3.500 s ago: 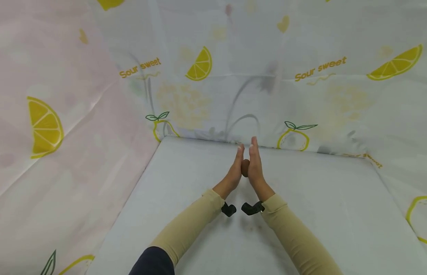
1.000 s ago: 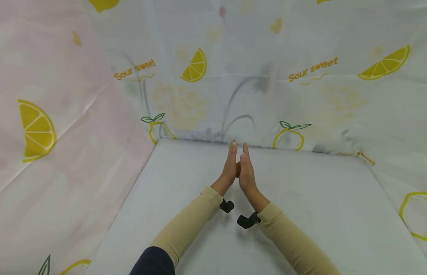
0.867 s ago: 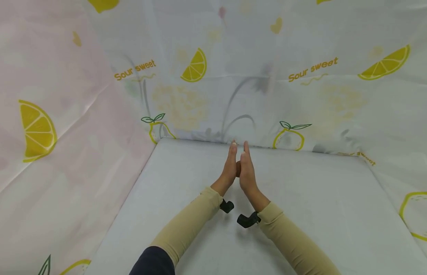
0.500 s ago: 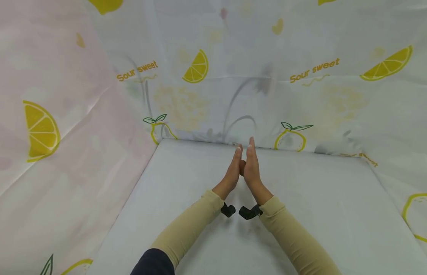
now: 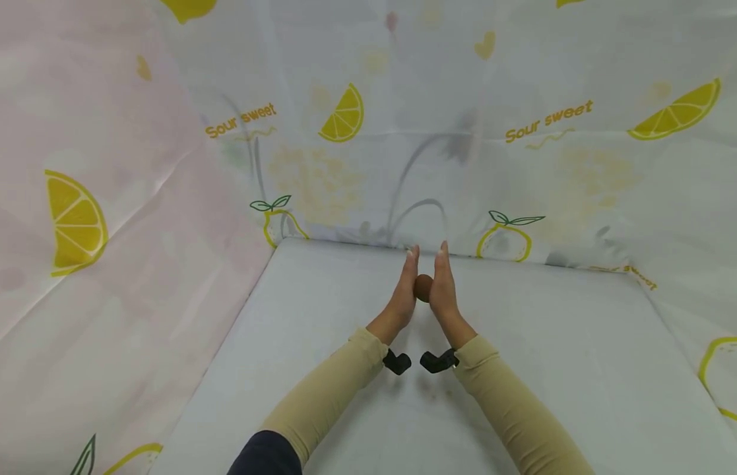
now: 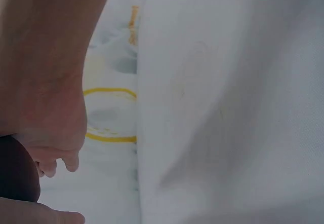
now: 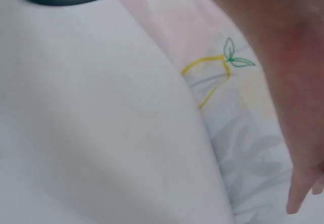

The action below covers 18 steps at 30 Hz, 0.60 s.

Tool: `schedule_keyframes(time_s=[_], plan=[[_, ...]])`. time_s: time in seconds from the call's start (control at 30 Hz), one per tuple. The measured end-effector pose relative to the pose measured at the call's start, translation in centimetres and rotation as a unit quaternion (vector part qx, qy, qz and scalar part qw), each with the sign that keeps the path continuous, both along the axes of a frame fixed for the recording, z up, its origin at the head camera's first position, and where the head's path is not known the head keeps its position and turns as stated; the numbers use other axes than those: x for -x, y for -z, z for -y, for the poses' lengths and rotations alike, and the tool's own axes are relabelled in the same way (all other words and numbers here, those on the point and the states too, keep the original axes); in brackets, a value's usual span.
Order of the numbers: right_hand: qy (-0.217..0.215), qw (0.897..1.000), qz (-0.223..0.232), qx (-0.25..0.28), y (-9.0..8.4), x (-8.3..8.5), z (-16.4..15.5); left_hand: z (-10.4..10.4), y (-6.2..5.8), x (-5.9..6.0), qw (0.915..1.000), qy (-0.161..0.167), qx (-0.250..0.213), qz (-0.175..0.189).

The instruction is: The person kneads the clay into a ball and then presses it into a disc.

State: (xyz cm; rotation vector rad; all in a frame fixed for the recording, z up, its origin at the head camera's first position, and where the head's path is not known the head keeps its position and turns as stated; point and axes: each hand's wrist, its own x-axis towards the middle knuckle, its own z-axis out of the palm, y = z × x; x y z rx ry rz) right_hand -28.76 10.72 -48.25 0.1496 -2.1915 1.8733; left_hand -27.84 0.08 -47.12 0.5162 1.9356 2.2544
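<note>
Left hand [image 5: 404, 300] and right hand [image 5: 444, 293], fingers straight, press a mostly hidden brown ball [image 5: 423, 287] between palms; backdrop [image 5: 368, 132] reads "Sour sweet"

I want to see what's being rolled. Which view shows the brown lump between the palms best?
The head view: the brown lump sits between left hand and right hand. The left wrist view catches only a dark edge; the right wrist view shows none.
</note>
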Motion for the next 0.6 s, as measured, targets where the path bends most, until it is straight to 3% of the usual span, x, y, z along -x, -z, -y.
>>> schedule_keyframes(time_s=[0.3,0.47,0.6], plan=[[-0.037,0.998,-0.057,-0.005,1.0,-1.9,1.3,-0.2,-0.5,0.3,0.9994,-0.030,0.004,0.015],[-0.062,0.993,-0.096,0.011,0.7,-2.6,1.8,-0.3,-0.3,0.5,0.9975,-0.056,0.023,0.035],[-0.068,0.992,-0.108,0.024,0.2,-2.9,1.9,-0.2,-0.1,0.4,0.9967,-0.059,0.027,0.048]])
